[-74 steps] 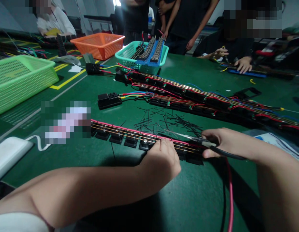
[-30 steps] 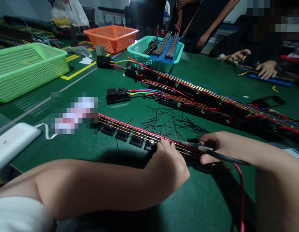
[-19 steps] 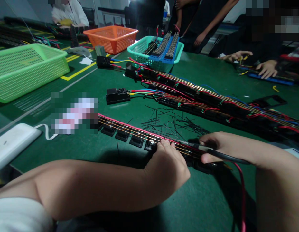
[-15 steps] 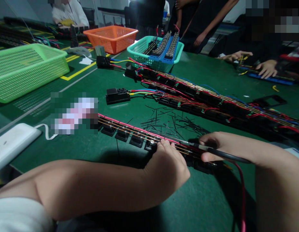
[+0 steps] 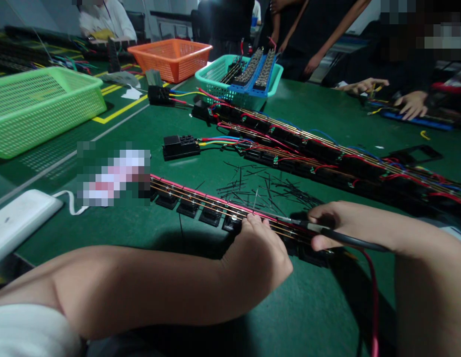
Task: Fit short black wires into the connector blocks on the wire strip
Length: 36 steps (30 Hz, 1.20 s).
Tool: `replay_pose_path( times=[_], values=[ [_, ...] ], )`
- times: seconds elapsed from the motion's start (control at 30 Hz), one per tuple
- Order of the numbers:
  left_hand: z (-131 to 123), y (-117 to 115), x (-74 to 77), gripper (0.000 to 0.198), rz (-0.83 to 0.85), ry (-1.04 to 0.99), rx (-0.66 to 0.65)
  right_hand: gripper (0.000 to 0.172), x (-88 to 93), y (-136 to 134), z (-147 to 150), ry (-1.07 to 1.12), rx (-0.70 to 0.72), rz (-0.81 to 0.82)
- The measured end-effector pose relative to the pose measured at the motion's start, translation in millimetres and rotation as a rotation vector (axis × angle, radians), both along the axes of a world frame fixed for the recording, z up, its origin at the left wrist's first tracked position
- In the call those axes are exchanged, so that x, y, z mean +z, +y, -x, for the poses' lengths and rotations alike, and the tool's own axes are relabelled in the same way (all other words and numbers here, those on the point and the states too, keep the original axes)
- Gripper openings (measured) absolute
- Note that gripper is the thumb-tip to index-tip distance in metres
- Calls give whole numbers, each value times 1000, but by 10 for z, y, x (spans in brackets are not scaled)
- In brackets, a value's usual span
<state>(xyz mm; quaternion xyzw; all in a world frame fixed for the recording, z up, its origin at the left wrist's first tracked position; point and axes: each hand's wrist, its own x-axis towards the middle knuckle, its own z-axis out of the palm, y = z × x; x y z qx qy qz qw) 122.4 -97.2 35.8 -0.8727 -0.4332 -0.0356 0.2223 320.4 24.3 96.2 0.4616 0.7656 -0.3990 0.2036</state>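
A strip of black socket modules (image 5: pixel 189 206), strung with copper bars and a pink-red wire, lies slantwise in front of me. My left hand (image 5: pixel 265 248) grips its middle, fingertips pressed together on the bars; the thumb is hidden. In my right hand (image 5: pixel 329 225) are black-handled pliers (image 5: pixel 315 228), their thin metal jaws lying along the red wire and pointing at my left fingertips. One thin black cable tie end (image 5: pixel 256 201) sticks up from the strip by the tips. Loose cut cable tie pieces (image 5: pixel 267 186) lie scattered just behind the strip.
Further back lie longer wired socket strips (image 5: pixel 308 144) and a black plug block (image 5: pixel 181 147). Green (image 5: pixel 47 109), orange (image 5: pixel 174 59) and turquoise (image 5: pixel 215 89) baskets stand beyond. A white power bank-like box (image 5: pixel 22 223) is at left. A co-worker's hands (image 5: pixel 412 104) work at far right.
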Motion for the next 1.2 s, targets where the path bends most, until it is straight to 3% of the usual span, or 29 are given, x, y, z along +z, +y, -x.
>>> replay_pose_path(
  times=[0.8,1.03,1.2],
  values=[
    [-7,10,-22,32,-42,-63,9,58,-23,8,48,-20,-26,-186],
    [52,28,45,31,33,-176,83,63,28,-11,212,-22,-19,-168],
    [164,1,123,35,23,-70,183,66,88,32,359,-74,4,-105]
  ],
)
